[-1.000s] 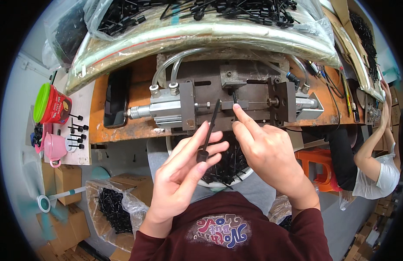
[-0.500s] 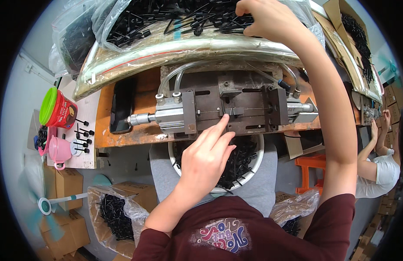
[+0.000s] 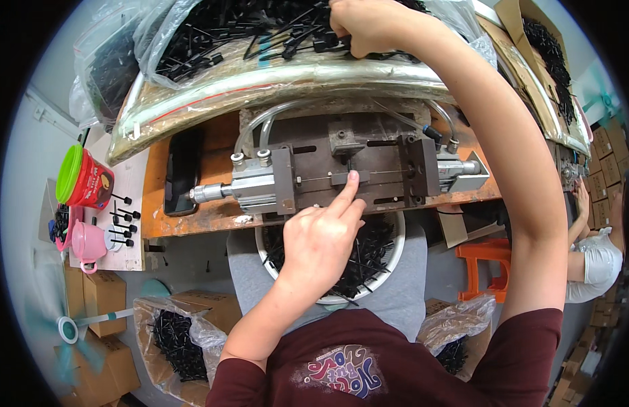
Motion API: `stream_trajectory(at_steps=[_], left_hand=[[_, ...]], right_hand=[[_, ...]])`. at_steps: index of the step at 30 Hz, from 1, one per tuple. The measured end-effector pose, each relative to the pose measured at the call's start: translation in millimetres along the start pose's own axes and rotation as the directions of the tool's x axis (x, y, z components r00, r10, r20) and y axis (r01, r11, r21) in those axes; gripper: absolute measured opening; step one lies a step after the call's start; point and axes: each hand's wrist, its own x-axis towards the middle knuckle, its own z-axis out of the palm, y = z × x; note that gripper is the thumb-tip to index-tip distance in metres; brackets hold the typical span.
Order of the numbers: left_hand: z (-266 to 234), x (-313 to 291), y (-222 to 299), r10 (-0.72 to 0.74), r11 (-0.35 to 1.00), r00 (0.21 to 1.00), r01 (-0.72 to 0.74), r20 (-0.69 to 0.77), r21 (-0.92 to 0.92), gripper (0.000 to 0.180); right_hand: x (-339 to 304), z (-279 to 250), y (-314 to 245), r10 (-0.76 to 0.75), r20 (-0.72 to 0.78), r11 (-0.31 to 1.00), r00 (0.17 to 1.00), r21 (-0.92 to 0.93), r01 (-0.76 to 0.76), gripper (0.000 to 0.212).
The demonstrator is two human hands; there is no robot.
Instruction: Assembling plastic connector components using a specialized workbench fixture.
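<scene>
My left hand [image 3: 321, 244] has its index finger stretched forward. That fingertip presses at the middle of the metal clamping fixture [image 3: 389, 166], on or beside a small dark block; the other fingers are loosely bent and hold nothing. Beyond the fixture, my right hand [image 3: 372, 27] reaches into a pile of black plastic parts with thin stems [image 3: 287, 30]. Its fingers are bent together at the near edge of the pile, and what they grip is hard to make out. Below the fixture, a white round tub [image 3: 261, 251] of similar black parts sits between my legs.
Clear hoses [image 3: 263, 129] run to the fixture's cylinders. A dark phone [image 3: 184, 173] lies left on the orange bench. Farther left stand a red and green bucket [image 3: 90, 180] and a pink cup [image 3: 88, 243]. An orange stool [image 3: 480, 264] and a co-worker's sleeve [image 3: 592, 264] are at right.
My right hand has moved left along the near edge of the pile, and its fingers have drawn closer together. My left index finger stays on the fixture. The whole view has shifted slightly.
</scene>
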Motion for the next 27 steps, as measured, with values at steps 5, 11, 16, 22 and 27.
stream_trajectory(at_steps=[5,11,16,22,27], left_hand=[[-2.5,1.1,-0.1,0.004,1.0,1.0,-0.004,0.015,0.021,0.025],[-2.4,-0.3,-1.3,-0.01,1.0,1.0,0.011,0.014,-0.011,0.024],[0.4,-1.2,-2.7,0.002,1.0,1.0,-0.002,-0.003,-0.027,0.023],[-12.2,-11.7,5.5,-0.003,0.993,0.998,0.011,0.069,-0.118,0.02],[-30.2,-39.2,8.8,0.054,0.946,0.978,0.015,0.202,-0.324,0.019]], right_hand=[[4.7,-9.0,-16.3,0.004,0.059,0.995,0.998,-0.103,0.002,0.027],[12.4,-11.9,-13.1,-0.014,0.169,0.994,0.985,-0.101,0.031,0.026],[12.1,-13.2,6.2,-0.028,0.002,0.958,1.0,0.286,0.026,0.031],[14.6,-14.4,8.4,0.069,-0.196,0.872,0.978,0.488,0.036,0.036],[6.9,-11.8,19.9,0.271,-0.087,0.461,0.958,0.886,-0.05,0.018]])
